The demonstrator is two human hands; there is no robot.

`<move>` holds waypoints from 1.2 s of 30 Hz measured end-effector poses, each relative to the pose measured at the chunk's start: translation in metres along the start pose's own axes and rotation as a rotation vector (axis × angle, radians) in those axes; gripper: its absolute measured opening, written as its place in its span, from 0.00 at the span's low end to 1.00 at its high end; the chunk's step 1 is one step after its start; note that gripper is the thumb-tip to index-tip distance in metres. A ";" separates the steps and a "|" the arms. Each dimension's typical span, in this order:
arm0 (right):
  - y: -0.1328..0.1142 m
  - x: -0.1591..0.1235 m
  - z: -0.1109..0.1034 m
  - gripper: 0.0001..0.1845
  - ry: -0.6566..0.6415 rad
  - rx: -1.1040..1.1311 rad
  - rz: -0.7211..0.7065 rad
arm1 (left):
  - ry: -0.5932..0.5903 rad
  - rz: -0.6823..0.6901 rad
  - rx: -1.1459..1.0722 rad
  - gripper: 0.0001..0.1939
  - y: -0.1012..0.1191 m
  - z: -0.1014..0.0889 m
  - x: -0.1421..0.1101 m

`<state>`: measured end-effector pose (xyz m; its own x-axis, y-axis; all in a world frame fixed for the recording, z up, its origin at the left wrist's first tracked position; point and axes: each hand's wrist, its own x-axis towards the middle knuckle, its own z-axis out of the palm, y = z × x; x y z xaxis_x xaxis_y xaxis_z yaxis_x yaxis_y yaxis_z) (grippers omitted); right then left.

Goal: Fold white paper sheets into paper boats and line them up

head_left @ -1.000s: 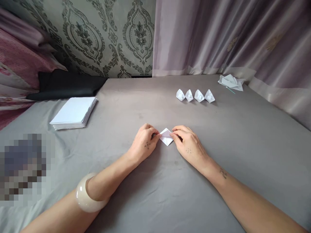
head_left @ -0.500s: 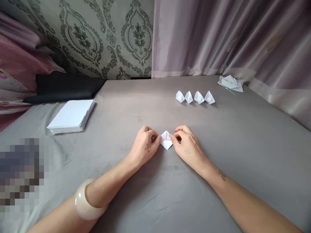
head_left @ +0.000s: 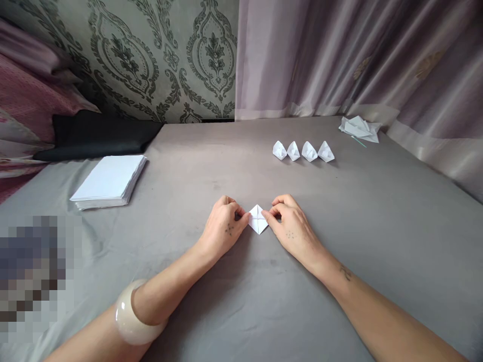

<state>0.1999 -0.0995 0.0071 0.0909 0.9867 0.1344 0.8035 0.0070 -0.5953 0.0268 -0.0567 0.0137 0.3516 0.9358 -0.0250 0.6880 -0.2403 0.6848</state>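
Observation:
A small folded paper (head_left: 258,226), white and diamond-shaped with creases crossing at its middle, is held between my two hands just over the grey cloth. My left hand (head_left: 225,223) pinches its left corner between thumb and fingers. On the opposite corner, my right hand (head_left: 293,229) has a matching pinch, thumb on the near face. Both hands are closed, and the fingertips behind the paper are partly hidden.
Beyond my hands stands a row of several folded paper boats (head_left: 310,151). A stack of white paper sheets (head_left: 109,178) lies at left, near black fabric (head_left: 101,133). Loose papers (head_left: 360,129) and a thin greenish stick (head_left: 358,142) rest at the far right by the curtain (head_left: 320,60).
The folded paper has flattened slightly, and its centre creases now show as a clear cross. Both hands keep their pinch in nearly the same place.

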 end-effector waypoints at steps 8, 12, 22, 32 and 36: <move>0.005 0.000 -0.006 0.13 -0.032 -0.095 -0.046 | 0.024 0.121 0.051 0.05 -0.008 0.002 0.000; 0.013 0.001 -0.009 0.10 -0.062 -0.059 -0.038 | -0.036 0.333 0.105 0.09 -0.011 0.002 0.001; -0.005 -0.016 -0.002 0.25 -0.062 -0.216 -0.361 | -0.158 0.636 0.545 0.18 -0.006 -0.001 -0.003; -0.020 -0.022 -0.001 0.28 -0.160 -0.588 -0.419 | -0.159 0.546 0.497 0.17 -0.016 -0.007 -0.011; -0.022 -0.022 -0.004 0.28 -0.172 -0.600 -0.428 | -0.141 0.505 0.535 0.19 -0.019 -0.011 -0.016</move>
<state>0.1830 -0.1225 0.0206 -0.3549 0.9293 0.1020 0.9348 0.3547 0.0207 0.0007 -0.0640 0.0092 0.7597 0.6452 0.0812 0.6236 -0.7582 0.1906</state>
